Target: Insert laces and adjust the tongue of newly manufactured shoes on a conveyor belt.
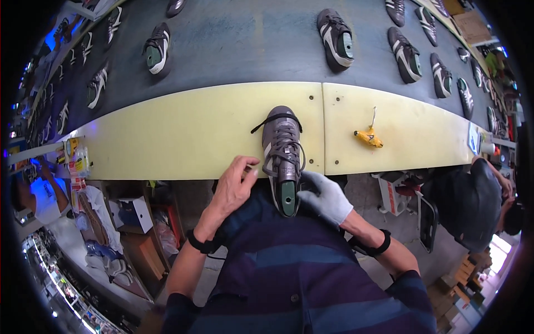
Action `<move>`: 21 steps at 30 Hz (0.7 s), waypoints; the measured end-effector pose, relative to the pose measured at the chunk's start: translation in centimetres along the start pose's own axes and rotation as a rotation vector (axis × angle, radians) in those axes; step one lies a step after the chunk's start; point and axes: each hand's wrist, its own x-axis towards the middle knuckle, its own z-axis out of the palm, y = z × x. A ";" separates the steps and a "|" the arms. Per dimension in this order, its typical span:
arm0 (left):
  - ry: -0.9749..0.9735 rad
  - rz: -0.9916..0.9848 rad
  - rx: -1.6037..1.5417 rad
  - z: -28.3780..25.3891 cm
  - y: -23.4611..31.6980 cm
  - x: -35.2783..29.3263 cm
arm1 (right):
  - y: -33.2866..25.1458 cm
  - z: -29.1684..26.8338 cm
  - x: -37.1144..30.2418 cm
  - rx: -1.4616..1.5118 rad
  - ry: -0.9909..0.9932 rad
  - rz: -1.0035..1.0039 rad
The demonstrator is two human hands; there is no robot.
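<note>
A grey-brown lace-up sneaker (pixel 282 131) with pale side stripes lies toe away from me on the yellow tabletop (pixel 206 128), its heel reaching past the near edge. A thin black band (pixel 281 117) crosses its toe, and loose laces (pixel 286 150) lie over the tongue. Inside the heel opening sits a green last (pixel 288 197). My bare left hand (pixel 235 183) is left of the shoe, thumb and fingers apart with nothing between them. My right hand (pixel 327 199), in a whitish glove, is against the heel's right side, thumb and fingers spread; some fingertips are partly hidden.
A yellow-handled hook tool (pixel 369 136) lies right of the shoe. Beyond the tabletop, a dark conveyor belt (pixel 239 50) carries several similar sneakers. Shelves with a white box (pixel 136 214) stand below left. Another person in dark clothes (pixel 467 203) is at the right.
</note>
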 end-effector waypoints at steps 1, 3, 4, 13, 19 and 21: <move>0.002 -0.011 -0.003 0.2 0.9 -0.4 | -0.9 -0.8 0.1 -0.008 0.008 0.008; -0.086 -0.064 -0.114 0.8 2.3 -0.9 | -0.7 -1.0 0.6 0.071 0.054 0.018; -0.059 -0.052 -0.053 1.3 2.5 -0.9 | -1.1 -1.3 1.0 0.084 0.033 0.030; -0.115 -0.100 0.176 -0.1 4.1 -0.9 | -0.7 -1.5 2.6 0.058 0.058 -0.021; -0.105 0.000 0.109 0.0 4.5 -0.3 | -0.5 -1.6 2.9 0.066 0.040 -0.006; -0.098 0.017 0.060 0.3 4.7 0.0 | -1.1 -1.5 3.0 0.006 0.071 0.017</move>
